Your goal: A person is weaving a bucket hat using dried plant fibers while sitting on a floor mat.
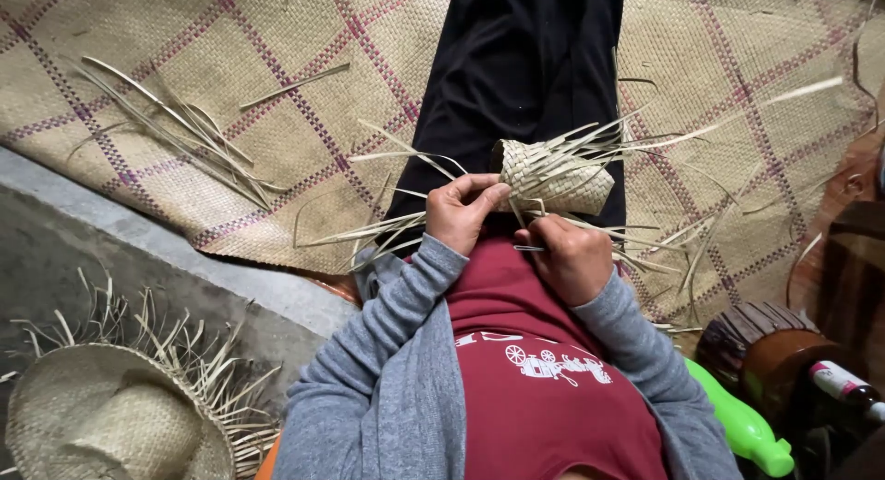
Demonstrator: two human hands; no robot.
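Head view: small tan woven palm-strip piece, mid-weave; left hand pinching its near-left edge, right hand pinching a loose strip. Next, likely: threading under, steady tension.

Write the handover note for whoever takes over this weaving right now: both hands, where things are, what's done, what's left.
Left hand: grips the near end of the small woven piece, held over the lap.
Right hand: closed on a thin strip below the piece.
Done: the body is plaited into a rounded form.
Left: many loose strips stick out on both sides, unwoven.
Nearby: spare strips on the woven mat; a straw hat with a ragged brim, lower left.
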